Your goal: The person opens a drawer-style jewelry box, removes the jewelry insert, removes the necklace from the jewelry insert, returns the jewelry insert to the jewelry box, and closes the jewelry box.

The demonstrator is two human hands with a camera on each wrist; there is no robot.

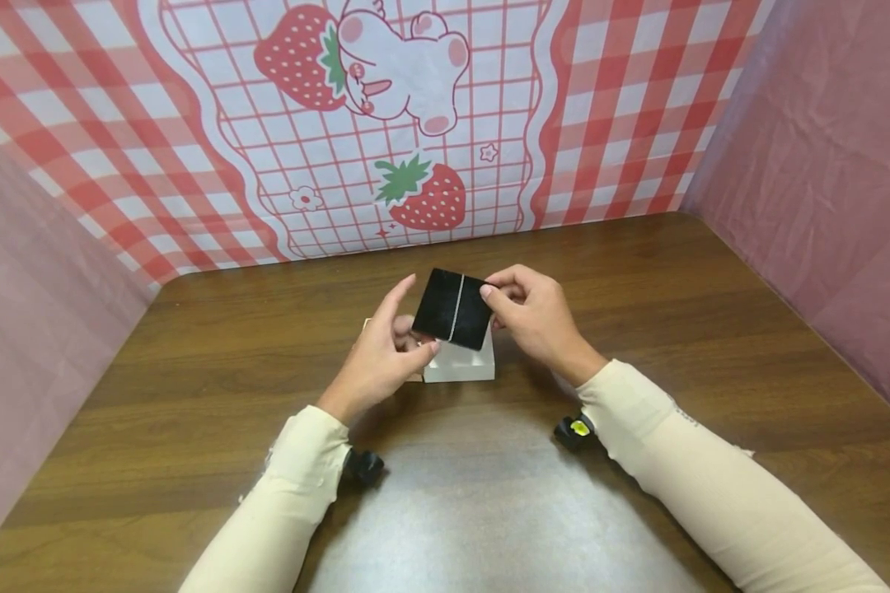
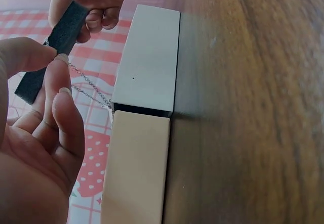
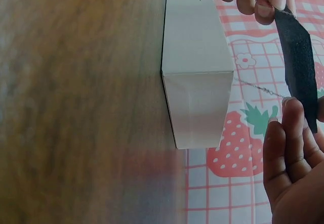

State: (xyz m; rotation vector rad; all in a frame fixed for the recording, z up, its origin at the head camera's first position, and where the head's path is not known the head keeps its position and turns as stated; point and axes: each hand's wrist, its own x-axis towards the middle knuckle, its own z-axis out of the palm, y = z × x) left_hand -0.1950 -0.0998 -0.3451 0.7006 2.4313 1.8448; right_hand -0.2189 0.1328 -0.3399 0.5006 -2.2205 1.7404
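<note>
A flat square black foam pad (image 1: 436, 306), like a jewellery-box insert, is held tilted above a white box (image 1: 460, 372). A thin silver chain (image 1: 456, 308) crosses its face, and two strands (image 2: 87, 80) run from behind it down towards the white box. My right hand (image 1: 540, 319) grips the pad's right edge, thumb on the face and fingers behind. At the opposite edge, my left hand (image 1: 374, 356) pinches the pad's lower corner by the chain between thumb and fingertips; its index finger stretches upward in the head view.
Beside the white box sits a beige box part (image 2: 136, 163), mostly hidden behind my left hand in the head view. Both rest on the brown wooden table (image 1: 267, 346). A strawberry-print checked cloth (image 1: 601, 107) hangs behind the table, with pink cloth at both sides.
</note>
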